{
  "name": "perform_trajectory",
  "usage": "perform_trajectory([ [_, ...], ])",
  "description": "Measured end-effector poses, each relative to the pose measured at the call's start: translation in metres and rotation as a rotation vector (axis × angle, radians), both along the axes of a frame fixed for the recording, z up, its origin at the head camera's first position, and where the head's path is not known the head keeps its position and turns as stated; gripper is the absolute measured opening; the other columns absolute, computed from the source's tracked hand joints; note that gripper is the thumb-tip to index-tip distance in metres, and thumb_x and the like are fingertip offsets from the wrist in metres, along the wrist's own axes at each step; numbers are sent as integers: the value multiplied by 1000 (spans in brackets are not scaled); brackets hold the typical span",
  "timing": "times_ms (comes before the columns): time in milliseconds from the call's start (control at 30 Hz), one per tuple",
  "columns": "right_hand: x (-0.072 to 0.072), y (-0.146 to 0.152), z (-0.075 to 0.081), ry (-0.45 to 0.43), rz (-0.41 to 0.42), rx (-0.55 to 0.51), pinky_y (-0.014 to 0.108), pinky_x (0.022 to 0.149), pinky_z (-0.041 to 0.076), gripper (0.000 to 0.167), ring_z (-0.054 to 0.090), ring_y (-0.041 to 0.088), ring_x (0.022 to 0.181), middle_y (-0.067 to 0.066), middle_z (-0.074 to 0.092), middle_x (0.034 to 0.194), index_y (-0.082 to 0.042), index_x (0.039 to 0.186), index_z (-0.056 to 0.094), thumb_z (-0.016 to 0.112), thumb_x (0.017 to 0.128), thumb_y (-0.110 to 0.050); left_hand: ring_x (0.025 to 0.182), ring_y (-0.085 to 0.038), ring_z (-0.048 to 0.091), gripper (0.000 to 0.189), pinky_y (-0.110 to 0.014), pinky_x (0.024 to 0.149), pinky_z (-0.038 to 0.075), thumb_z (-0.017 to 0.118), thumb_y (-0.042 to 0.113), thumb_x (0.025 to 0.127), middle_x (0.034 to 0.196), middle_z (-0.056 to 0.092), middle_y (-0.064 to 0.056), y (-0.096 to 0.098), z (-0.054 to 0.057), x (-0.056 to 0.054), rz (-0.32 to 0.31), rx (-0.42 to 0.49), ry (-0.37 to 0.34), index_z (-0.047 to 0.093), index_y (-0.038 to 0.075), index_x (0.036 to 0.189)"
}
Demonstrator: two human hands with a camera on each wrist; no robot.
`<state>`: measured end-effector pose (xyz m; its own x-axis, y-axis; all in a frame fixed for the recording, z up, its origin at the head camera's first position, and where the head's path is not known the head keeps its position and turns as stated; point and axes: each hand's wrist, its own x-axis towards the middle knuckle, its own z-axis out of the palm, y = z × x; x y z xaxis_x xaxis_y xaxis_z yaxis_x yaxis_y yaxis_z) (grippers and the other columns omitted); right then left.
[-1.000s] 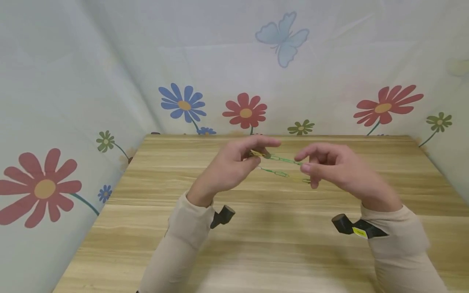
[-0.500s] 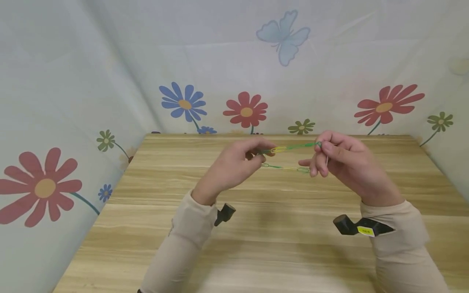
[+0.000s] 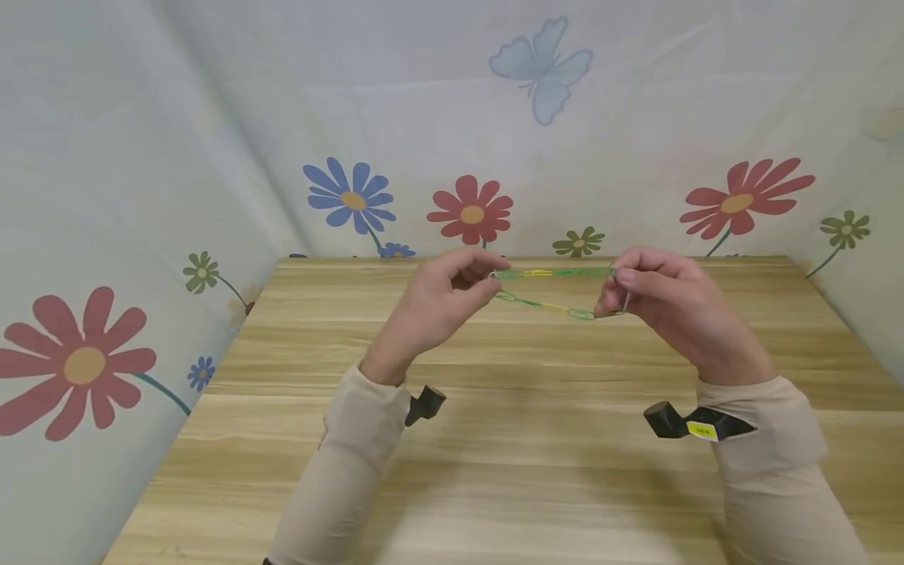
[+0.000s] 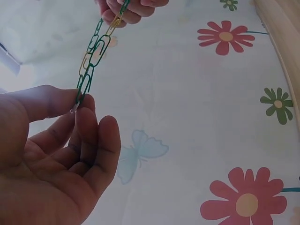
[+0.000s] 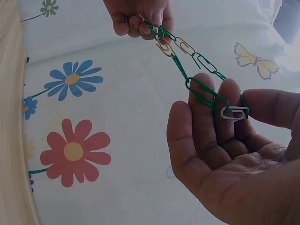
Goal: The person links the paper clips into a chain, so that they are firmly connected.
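Note:
A chain of paper clips [image 3: 556,308], mostly green with some yellow, makes a narrow loop stretched between my hands above the table. In the head view my left hand [image 3: 441,302] pinches its left end between thumb and fingertips; a whitish clip tip [image 4: 73,110] shows there in the left wrist view. My right hand [image 3: 671,314] pinches the right end between thumb and index finger. By its fingers hangs a white paper clip [image 5: 234,112], linked to a green paper clip [image 5: 205,90]. The two strands run apart, one behind the other.
The wood-grain table [image 3: 523,471] lies below both hands. Behind and to the left hangs a pale curtain [image 3: 395,102] printed with flowers and a butterfly. A black wrist mount [image 3: 426,406] sits on the left sleeve, another black mount [image 3: 699,424] on the right.
My right hand has moved right and up and now pinches the chain's right end. The left hand has shifted slightly up, its fingertips now at the loop's left end. The loop is stretched longer.

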<state>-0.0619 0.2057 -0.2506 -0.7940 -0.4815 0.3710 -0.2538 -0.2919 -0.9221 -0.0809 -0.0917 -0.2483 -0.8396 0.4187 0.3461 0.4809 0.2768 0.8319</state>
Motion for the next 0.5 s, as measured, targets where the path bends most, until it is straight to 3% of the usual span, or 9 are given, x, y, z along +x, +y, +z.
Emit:
perform_trajectory([
  [233, -5, -4, -6, -87, -91, 44, 33, 93, 51, 27, 66, 24, 97, 6, 58, 79, -3, 87, 64, 45, 105, 1, 83, -19, 59, 21, -33, 75, 52, 62, 6, 97, 92, 63, -3, 1, -4, -4, 77, 27, 98, 69, 5, 116],
  [400, -9, -6, -8, -98, -107, 54, 35, 89, 50, 26, 61, 23, 90, 4, 59, 79, -3, 86, 64, 47, 106, -3, 82, -19, 58, 21, -32, 75, 52, 62, 5, 96, 92, 62, -4, 4, -5, -6, 101, 30, 121, 70, 3, 115],
  [500, -13, -6, -12, -114, -109, 34, 36, 85, 51, 22, 58, 22, 86, 5, 60, 79, -1, 91, 65, 49, 106, -5, 80, -19, 56, 21, -31, 72, 51, 61, 5, 97, 91, 61, -3, 7, -11, -11, 130, 32, 126, 71, 3, 115],
])
